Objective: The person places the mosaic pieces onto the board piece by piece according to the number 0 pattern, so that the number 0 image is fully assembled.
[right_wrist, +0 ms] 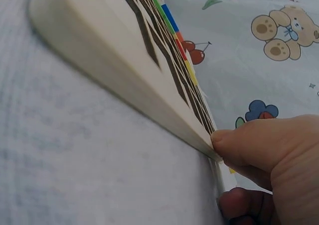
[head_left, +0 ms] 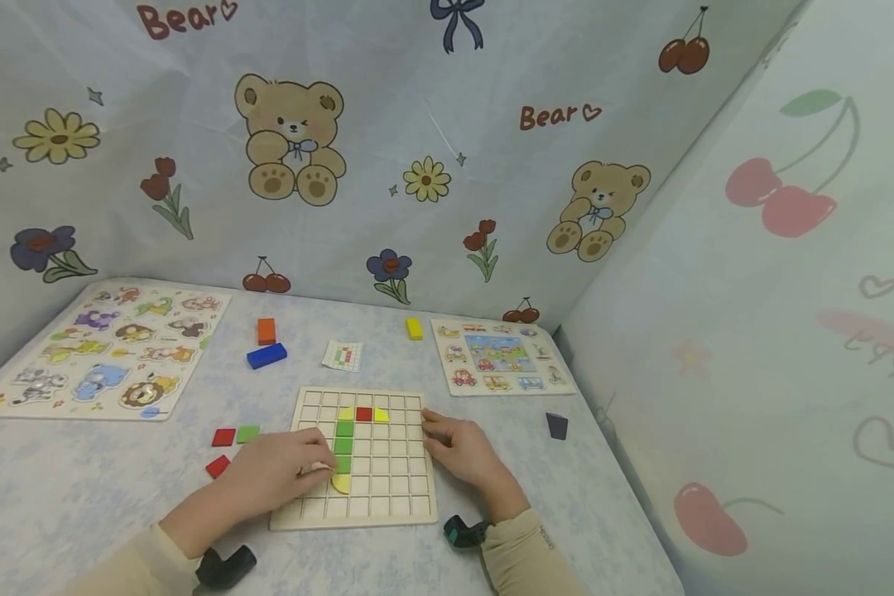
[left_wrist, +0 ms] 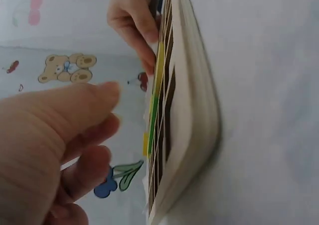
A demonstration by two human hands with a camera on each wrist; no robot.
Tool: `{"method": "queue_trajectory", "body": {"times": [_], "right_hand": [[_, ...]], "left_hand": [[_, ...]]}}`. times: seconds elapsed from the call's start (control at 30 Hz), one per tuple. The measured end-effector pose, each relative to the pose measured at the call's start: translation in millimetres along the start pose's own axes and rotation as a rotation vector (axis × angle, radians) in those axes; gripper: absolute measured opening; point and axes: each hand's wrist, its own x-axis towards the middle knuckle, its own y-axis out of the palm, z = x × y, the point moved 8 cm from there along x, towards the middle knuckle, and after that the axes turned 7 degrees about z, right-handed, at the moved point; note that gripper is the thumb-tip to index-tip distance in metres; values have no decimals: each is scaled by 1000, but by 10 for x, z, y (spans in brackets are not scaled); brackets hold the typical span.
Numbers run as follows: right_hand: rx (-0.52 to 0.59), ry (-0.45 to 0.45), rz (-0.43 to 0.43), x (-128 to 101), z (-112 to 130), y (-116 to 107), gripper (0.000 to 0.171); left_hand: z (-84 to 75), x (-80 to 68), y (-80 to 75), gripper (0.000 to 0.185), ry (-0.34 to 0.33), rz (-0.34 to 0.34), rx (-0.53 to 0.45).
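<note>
A pale wooden grid board (head_left: 391, 511) lies on the table. Along its upper rows a red square (head_left: 363, 414) sits between two yellow tiles. Below runs a column of green squares (head_left: 344, 446), ending in a yellow tile with a curved edge (head_left: 341, 484). My left hand (head_left: 279, 470) hovers over the board's left side, fingertips beside the lowest green square. In the left wrist view its fingers (left_wrist: 107, 98) are loosely bent, with nothing visible between them. My right hand (head_left: 465, 451) holds the board's right edge; the right wrist view shows the thumb (right_wrist: 244, 140) against that edge, some fingertips hidden.
Loose red tiles (head_left: 223, 437) and a green tile (head_left: 249, 434) lie left of the board. Behind it are orange (head_left: 266, 331), blue (head_left: 266, 356) and yellow blocks (head_left: 414, 329) and a pattern card (head_left: 343, 355). An animal puzzle (head_left: 175, 396) and a vehicle puzzle (head_left: 507, 386) flank these.
</note>
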Motion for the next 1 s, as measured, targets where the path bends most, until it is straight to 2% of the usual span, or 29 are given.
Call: {"method": "queue_trajectory", "body": {"times": [0.1,0.2,0.27,0.33,0.47,0.67,0.73,1.0], "right_hand": [[-1,-4,3,-1,17,-13,35],[-5,-10,2,-3,37,-33,34],[-8,-7,3,-8,47,-51,34],[-13,-4,3,-16,43,-67,34],[-7,13,8,-30,7,-79,36],[9,14,5,-29,-27,-73,36],[6,13,7,-24,-39,-64,36],[20,26,13,-15,-88,-28,36]], "left_hand": [[209,-54,-216,13,-204,-42,18],[505,-173,-447,22,-396,-65,-5],[713,-264,-529,28,-491,-50,-33],[891,-342,-551,34,-555,1,-70],[1076,-417,-504,39,-590,113,-122],[1125,-388,-410,39,-555,190,-129],[1135,-380,-374,37,-547,200,-129],[1168,-408,-314,32,-529,171,-134]]}}
